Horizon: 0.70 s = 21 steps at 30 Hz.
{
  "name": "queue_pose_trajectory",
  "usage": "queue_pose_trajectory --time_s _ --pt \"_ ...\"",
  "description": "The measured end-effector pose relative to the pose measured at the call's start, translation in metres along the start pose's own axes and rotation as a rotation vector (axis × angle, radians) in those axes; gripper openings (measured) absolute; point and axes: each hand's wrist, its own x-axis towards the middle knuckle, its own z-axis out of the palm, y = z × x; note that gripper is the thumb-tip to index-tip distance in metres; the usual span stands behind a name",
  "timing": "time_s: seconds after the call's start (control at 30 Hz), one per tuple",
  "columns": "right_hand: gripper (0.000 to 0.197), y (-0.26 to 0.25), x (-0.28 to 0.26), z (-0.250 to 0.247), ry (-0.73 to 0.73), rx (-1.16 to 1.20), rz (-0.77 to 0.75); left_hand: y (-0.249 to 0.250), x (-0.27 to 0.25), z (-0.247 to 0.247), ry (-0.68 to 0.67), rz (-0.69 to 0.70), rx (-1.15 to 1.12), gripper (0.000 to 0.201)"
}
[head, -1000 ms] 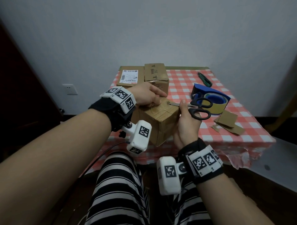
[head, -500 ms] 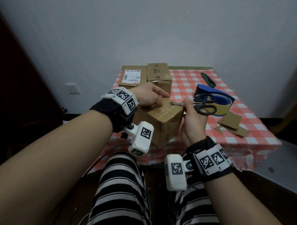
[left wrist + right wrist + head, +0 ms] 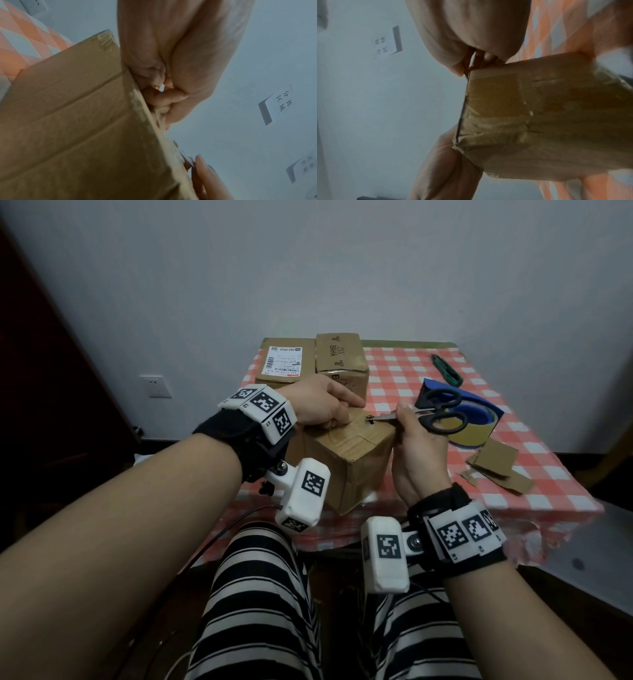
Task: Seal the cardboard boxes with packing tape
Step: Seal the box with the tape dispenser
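Note:
A small brown cardboard box (image 3: 346, 453) with tape across its top stands at the table's near edge. My left hand (image 3: 318, 405) rests on its top at the far side, its fingers (image 3: 164, 97) curled and pinching what looks like a strip of packing tape, the index finger stretched out. My right hand (image 3: 418, 446) is against the box's right side. It grips black-handled scissors (image 3: 442, 412) by the shank, and the blade tips lie at the box's top edge beside my left fingertips. Both wrist views show the box (image 3: 547, 121) close up.
A blue tape dispenser (image 3: 479, 422) with a tape roll lies right of the box. Two more cardboard boxes (image 3: 342, 361) stand at the back, one labelled. A green utility knife (image 3: 445, 369) and cardboard scraps (image 3: 496, 467) lie on the red checked tablecloth (image 3: 548, 474).
My right hand has risen a little beside the box, bringing the scissor blades level with the top edge near my left fingertips. My left hand stays on the box.

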Motion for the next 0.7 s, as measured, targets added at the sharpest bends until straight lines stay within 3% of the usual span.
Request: queue_pose_trajectory --time_s 0.17,0.4,0.7 --pt "0.009 0.001 0.004 -0.001 0.053 -0.014 -0.065 0.0 -0.001 -0.001 -0.002 -0.002 -0.002 0.035" --pt "0.009 -0.02 0.014 -0.007 -0.032 -0.064 -0.115 0.0 0.001 -0.001 -0.012 -0.008 -0.006 0.036" --pt "0.019 -0.04 0.023 -0.007 -0.25 -0.479 -0.14 0.0 0.003 -0.007 -0.069 -0.023 -0.036 0.036"
